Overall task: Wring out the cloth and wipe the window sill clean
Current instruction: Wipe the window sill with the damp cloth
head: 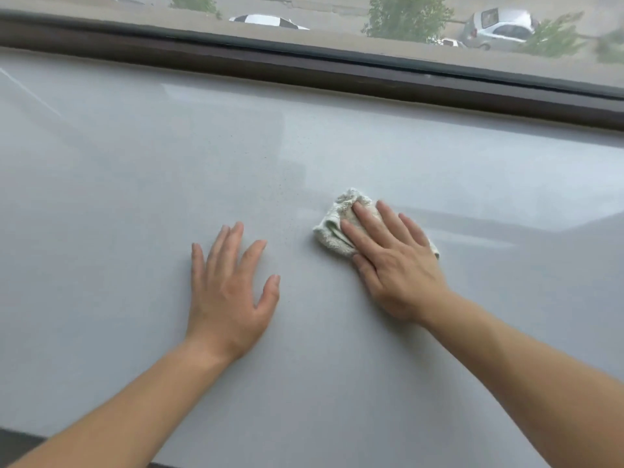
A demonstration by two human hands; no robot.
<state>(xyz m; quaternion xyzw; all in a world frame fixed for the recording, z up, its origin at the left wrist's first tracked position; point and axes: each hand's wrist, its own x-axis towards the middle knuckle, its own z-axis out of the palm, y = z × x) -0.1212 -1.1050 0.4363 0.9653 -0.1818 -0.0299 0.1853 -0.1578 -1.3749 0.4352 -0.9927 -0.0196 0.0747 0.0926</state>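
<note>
A small pale green-white terry cloth (337,224) lies bunched on the wide light grey window sill (135,184), right of centre. My right hand (395,261) presses flat on top of the cloth, fingers stretched out and pointing up-left, covering its right half. My left hand (229,288) rests palm down on the bare sill to the left of the cloth, fingers spread, holding nothing. Fine dark specks dot the sill between the two hands and above them.
A dark brown window frame (337,72) runs along the sill's far edge, with glass above it showing parked cars and trees outside. The sill's near edge (20,434) shows at the bottom left, with dark floor below.
</note>
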